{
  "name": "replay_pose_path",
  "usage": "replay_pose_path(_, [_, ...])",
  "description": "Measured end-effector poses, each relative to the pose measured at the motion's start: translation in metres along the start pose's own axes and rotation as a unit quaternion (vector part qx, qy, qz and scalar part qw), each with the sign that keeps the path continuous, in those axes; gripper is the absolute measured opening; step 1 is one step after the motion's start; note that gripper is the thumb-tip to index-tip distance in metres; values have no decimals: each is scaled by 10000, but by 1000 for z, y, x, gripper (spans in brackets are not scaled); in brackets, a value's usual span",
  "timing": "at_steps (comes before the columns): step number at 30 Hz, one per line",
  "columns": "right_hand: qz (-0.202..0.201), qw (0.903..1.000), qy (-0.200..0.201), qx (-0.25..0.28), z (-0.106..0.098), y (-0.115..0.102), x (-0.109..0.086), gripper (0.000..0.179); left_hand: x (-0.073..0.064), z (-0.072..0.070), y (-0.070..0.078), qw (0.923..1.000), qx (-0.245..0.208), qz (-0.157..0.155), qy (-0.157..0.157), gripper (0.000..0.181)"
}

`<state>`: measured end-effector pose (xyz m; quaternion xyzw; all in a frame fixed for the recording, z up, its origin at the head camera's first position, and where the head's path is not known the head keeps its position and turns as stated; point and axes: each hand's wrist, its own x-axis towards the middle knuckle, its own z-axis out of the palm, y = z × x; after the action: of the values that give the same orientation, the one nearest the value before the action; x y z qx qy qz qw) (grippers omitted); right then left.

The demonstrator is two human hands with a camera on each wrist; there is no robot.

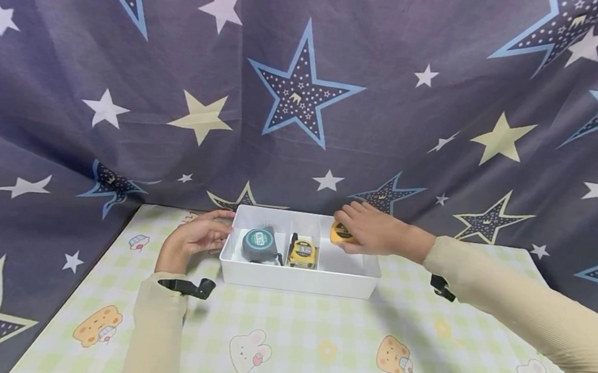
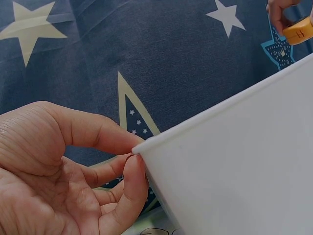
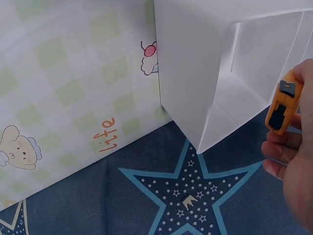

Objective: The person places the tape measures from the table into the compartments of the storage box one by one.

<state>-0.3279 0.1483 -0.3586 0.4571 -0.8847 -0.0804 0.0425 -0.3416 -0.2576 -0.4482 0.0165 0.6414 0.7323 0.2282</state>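
A long white divided box (image 1: 298, 281) stands near the table's back edge. In its left compartment lies a teal-grey tape measure (image 1: 260, 242), with a smaller yellow-and-black tape measure (image 1: 303, 253) in the middle one. My right hand (image 1: 375, 228) grips an orange-yellow tape measure (image 3: 283, 105) over the right compartment, beside the back wall. In the right wrist view, its dark clip and button face the camera. My left hand (image 1: 202, 234) is at the box's left end, and its fingertips (image 2: 137, 169) touch the outside of the rim's corner.
A pale green checked cloth (image 1: 315, 331) with cartoon animals covers the table. Right behind the box hangs a dark blue curtain (image 1: 395, 130) printed with stars. Black straps (image 1: 187, 286) sit on both wrists over the beige sleeves.
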Motion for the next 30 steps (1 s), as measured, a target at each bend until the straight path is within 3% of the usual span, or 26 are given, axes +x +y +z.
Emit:
replay_pose_path(19, [-225, 9991, 32, -364, 4, 2, 4, 45, -2, 1, 2, 9999, 148, -45, -26, 62])
replay_pose_path(30, [-211, 9975, -395, -548, 13, 4, 14, 50, -2, 2, 3, 9999, 74, -85, -29, 62])
